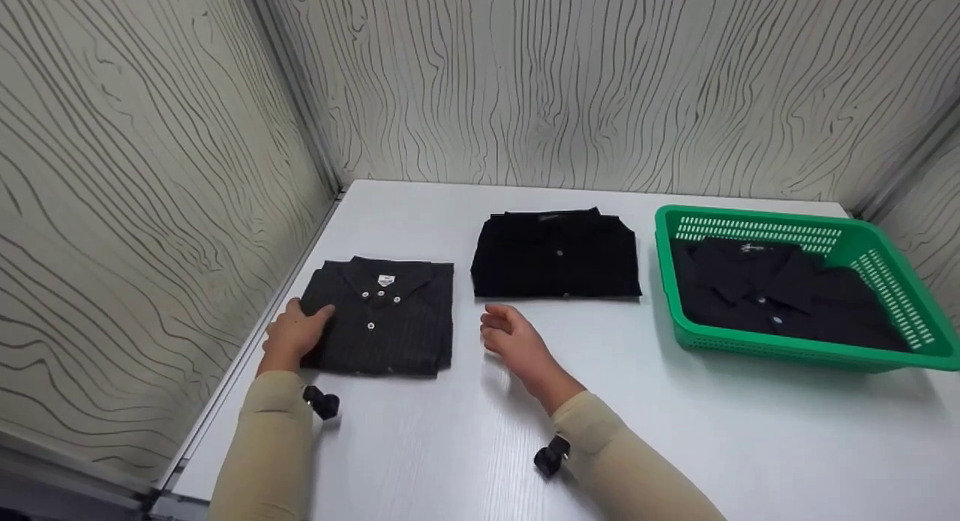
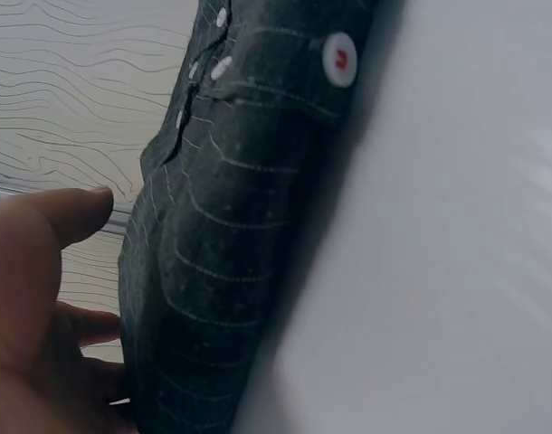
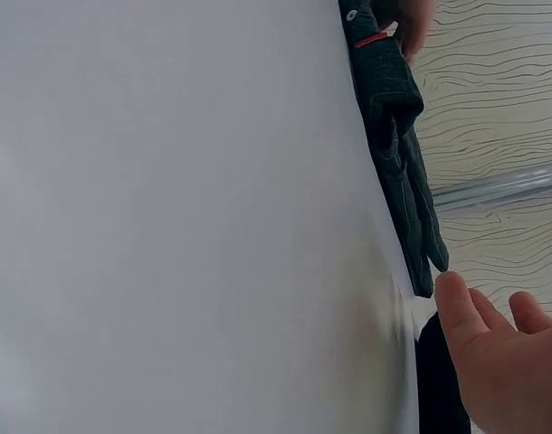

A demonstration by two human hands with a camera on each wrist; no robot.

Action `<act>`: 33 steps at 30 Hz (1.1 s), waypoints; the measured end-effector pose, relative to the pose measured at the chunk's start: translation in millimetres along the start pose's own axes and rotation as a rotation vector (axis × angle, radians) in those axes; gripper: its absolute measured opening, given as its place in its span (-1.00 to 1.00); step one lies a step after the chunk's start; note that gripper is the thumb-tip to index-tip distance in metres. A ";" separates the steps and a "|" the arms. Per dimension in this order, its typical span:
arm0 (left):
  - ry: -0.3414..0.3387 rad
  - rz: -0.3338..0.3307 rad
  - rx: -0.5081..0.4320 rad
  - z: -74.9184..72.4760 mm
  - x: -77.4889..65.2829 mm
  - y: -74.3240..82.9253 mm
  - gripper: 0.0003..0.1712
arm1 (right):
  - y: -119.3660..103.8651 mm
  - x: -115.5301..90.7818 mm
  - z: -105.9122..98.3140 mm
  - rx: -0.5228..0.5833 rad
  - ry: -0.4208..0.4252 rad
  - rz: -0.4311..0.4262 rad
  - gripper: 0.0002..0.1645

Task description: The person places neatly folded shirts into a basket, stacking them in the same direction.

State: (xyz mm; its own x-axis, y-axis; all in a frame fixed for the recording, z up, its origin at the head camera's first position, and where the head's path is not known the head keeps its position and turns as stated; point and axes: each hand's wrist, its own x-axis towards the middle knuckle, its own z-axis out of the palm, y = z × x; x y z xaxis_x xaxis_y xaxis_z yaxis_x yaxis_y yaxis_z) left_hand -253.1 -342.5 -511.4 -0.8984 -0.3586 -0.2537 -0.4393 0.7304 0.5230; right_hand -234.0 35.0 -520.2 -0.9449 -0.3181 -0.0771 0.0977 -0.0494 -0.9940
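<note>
A folded striped shirt lies on the left part of the white table, the left hand touching its left edge, thumb and fingers spread; the right hand hovers free near its right edge, fingers loosely bent; beyond lies a black shirt, then rightward a green basket holding a dark shirt
</note>
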 end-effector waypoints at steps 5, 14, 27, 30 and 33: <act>0.040 0.007 0.006 -1.2 4.5 1.7 0.09 | 7.4 13.1 15.0 0.035 -0.004 0.069 -0.28; 0.063 0.006 0.033 -1.0 10.0 3.3 -0.08 | 9.7 26.8 30.8 0.135 -0.050 0.113 -0.21; -0.024 -0.028 -0.002 4.6 13.3 1.3 -0.06 | 12.5 33.1 32.2 0.109 -0.087 0.114 -0.16; -0.044 -0.023 -0.006 4.8 13.7 1.7 -0.02 | 13.4 34.2 30.4 0.116 -0.082 0.135 -0.14; -0.085 -0.016 0.024 4.4 14.5 4.1 0.00 | 12.7 35.8 28.5 0.099 -0.080 0.169 -0.12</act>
State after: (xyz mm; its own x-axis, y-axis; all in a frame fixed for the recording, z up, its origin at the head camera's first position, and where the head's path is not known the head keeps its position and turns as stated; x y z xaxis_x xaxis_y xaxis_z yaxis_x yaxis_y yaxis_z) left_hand -268.0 -342.2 -516.6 -0.8875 -0.3206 -0.3310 -0.4530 0.7387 0.4991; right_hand -257.7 -4.0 -533.3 -0.8850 -0.4040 -0.2315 0.2866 -0.0806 -0.9547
